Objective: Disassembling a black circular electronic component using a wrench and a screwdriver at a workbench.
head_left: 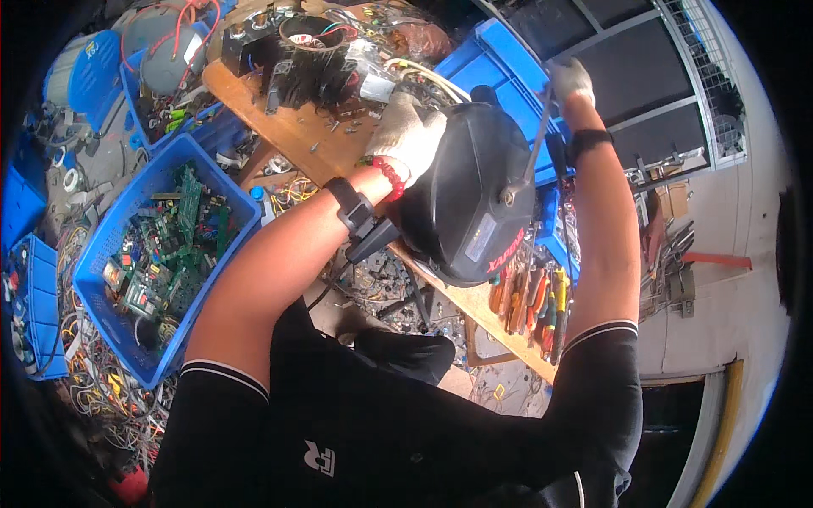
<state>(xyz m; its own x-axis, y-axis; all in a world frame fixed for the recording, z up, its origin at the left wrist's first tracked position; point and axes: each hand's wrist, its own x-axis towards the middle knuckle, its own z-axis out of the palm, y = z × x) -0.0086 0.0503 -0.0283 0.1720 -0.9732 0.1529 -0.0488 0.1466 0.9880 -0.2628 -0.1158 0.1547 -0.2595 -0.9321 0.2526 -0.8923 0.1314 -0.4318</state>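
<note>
A large black rounded housing (461,161) with red lettering and a bolt-like fitting rests over the wooden bench (483,315). My gloved left hand (406,135) grips its upper left side, with the fingertips partly hidden. My gloved right hand (569,82) is closed on a long thin metal bar (532,152), which slants down to the fitting on the housing's right side. A black handle-like piece (373,241) juts out below my left wrist.
Blue bins (110,284) of circuit boards and scrap crowd the left, among tangled cables (110,398). Dismantled parts (301,72) cover the bench's far end. A blue crate (478,63) sits behind the housing. Hand tools (532,300) lie along the near bench. A metal-framed grid (644,68) is at upper right.
</note>
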